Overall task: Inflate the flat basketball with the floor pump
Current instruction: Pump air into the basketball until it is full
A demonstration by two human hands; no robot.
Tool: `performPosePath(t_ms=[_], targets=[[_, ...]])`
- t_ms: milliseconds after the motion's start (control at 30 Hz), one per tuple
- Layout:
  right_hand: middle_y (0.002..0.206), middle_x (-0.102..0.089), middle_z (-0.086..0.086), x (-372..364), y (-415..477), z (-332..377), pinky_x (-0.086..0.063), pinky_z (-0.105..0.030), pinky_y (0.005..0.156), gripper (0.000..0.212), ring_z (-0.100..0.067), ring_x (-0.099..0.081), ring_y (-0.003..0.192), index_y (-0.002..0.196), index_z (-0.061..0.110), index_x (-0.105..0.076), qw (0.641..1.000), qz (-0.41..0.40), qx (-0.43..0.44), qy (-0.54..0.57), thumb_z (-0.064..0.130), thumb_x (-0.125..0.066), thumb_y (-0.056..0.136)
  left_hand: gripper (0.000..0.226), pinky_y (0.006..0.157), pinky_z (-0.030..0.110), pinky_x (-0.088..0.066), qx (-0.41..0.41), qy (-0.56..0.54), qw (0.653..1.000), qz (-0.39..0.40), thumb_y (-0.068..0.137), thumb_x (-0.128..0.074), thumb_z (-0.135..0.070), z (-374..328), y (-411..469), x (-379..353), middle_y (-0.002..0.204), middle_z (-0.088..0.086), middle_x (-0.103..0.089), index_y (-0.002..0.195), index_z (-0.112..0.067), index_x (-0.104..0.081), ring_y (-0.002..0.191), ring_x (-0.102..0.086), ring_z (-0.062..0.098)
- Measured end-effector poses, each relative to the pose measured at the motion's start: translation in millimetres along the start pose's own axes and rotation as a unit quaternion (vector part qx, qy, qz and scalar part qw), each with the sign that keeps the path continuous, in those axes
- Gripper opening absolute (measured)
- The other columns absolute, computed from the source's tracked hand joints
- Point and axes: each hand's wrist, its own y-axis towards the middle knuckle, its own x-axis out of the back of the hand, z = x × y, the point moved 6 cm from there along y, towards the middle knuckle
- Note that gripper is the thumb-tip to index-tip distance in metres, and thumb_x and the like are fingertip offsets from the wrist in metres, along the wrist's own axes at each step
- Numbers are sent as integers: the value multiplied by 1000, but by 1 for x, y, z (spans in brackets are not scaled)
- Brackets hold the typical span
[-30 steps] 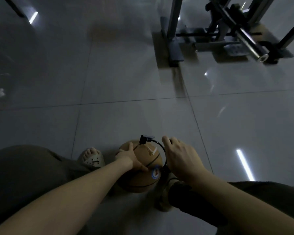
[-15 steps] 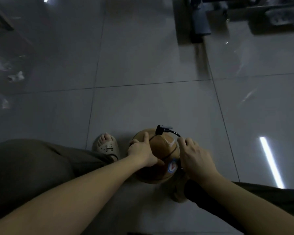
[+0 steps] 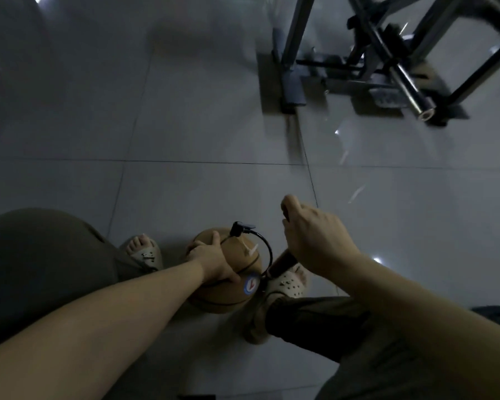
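Note:
A brown basketball (image 3: 244,259) sits on the grey tiled floor between my two feet. My left hand (image 3: 211,259) rests on top of it, fingers spread over its left side. A black pump hose (image 3: 267,249) arcs from a black nozzle head (image 3: 238,228) on top of the ball down to the pump's base, where a round gauge (image 3: 251,285) shows. My right hand (image 3: 315,239) grips the pump handle, raised above the dark pump barrel (image 3: 282,262). The handle itself is mostly hidden by the fingers.
My sandalled left foot (image 3: 143,251) and right foot (image 3: 287,285) flank the ball. A metal gym frame with a steel bar (image 3: 401,79) stands on the floor at the far right. Open tiled floor (image 3: 185,125) lies ahead.
My right hand has risen from beside the ball, lifting the pump handle. The left hand stays on the ball. The view has tilted up, showing the gym frame again.

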Motion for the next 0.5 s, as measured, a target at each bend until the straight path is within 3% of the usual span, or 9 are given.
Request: performPosePath(t_ms=[167,300,500], targets=[[78,-52,0,-16,-17,9,-47,-42,47,12,-21,-47,56,109,18,-37,1000,-9,-5,-16,21,-44,100,157,101,61,-44,-18,24,999,-11,44,-77,-83,0,-3,-7,152,43,-5,155,-29,21,127,-43,59],[76,-53,-4,-50,-17,7,-27,-31,41,18,-20,-33,55,107,14,-43,999,-3,12,-47,15,-55,93,155,100,56,-47,-22,35,999,-12,49,-78,-82,5,-2,-8,153,42,-7,155,-29,21,125,-49,54],[78,-50,-3,-81,-5,-6,-35,-33,40,15,-22,-42,58,106,13,-47,999,33,21,-31,15,-53,93,150,99,55,-49,13,20,1000,-2,56,-73,-84,17,1,-12,155,40,-4,153,-28,28,126,-48,53]])
